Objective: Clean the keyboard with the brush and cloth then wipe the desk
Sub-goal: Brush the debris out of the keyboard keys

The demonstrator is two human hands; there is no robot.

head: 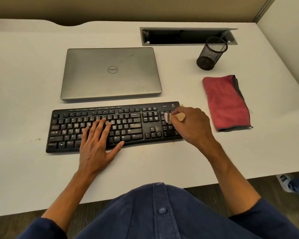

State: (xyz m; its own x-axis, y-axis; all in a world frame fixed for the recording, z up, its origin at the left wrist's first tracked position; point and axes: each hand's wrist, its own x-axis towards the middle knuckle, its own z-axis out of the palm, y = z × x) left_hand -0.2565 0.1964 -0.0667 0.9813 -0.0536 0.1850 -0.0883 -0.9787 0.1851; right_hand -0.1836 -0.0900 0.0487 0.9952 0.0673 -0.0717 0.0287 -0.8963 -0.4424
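A black keyboard point(128, 125) lies across the white desk point(24, 66) in front of me. My left hand point(97, 145) lies flat on its middle keys with straight fingers, thumb at the front edge. My right hand point(192, 125) grips a small brush point(173, 117) with a pale wooden handle. The light bristles touch the number pad at the keyboard's right end. A folded red cloth point(226, 102) with a grey edge lies on the desk to the right of the keyboard, apart from both hands.
A closed grey laptop point(110, 73) sits just behind the keyboard. A black mesh pen cup point(211, 54) stands at the back right, before an open cable tray point(188, 36). Small crumbs lie by the keyboard's right end. A person's shoe point(285, 181) shows beyond the desk's right edge.
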